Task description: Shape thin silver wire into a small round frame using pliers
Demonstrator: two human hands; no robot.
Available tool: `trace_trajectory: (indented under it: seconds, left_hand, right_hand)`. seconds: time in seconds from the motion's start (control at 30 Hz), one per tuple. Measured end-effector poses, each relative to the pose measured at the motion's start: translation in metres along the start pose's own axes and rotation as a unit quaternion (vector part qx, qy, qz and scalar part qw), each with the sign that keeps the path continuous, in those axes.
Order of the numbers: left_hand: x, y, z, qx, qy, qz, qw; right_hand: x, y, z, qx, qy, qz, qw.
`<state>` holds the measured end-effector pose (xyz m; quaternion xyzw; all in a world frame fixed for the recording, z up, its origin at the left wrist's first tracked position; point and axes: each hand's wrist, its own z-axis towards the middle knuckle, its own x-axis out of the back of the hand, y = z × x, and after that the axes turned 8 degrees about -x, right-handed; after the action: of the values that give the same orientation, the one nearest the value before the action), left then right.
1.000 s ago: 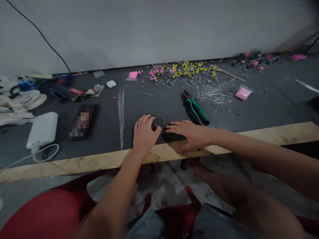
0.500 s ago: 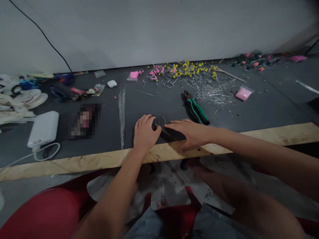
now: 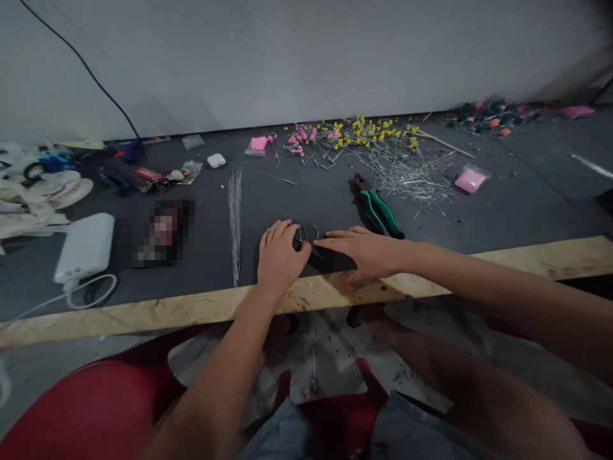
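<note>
On the dark tabletop, my left hand (image 3: 280, 257) rests palm down, with its thumb and forefinger closed about the left side of a bent wire loop (image 3: 315, 231). A straight piece of wire crosses that loop; part of it is hidden by the fingers. My right hand (image 3: 364, 252) lies to the right with fingers stretched out, its fingertips close to the loop and nothing visible in its grasp. Green-handled pliers (image 3: 383, 211) lie just beyond the right hand. A bundle of thin straight wires (image 3: 234, 223) lies left of my left hand.
A pile of wire pieces (image 3: 414, 172) and yellow-tipped wires (image 3: 368, 133) spread along the wall. Pink clay packets (image 3: 472, 178) lie nearby. At left are a white power bank (image 3: 86, 248), keys (image 3: 156, 184) and a white case (image 3: 216, 160). A wooden strip (image 3: 167, 310) edges the table.
Both hands and the wire loop stay almost in place. The whole view has shifted very slightly.
</note>
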<state>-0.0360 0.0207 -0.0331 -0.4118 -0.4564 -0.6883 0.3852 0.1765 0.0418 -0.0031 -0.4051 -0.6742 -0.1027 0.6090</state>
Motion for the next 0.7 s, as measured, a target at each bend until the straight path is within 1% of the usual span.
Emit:
trace_trajectory:
  seconds: [0.47,0.7]
  left_hand:
    - [-0.0014,-0.0004,0.0005,0.000,0.003,0.002,1.000]
    - [-0.0007,0.0013,0.0007,0.001,-0.003,0.012,1.000]
  right_hand:
    - [-0.0009,0.0007,0.0000,0.006,0.013,-0.019,1.000]
    - [-0.0038,0.0021,-0.0002,0.020,0.030,0.026,0.999]
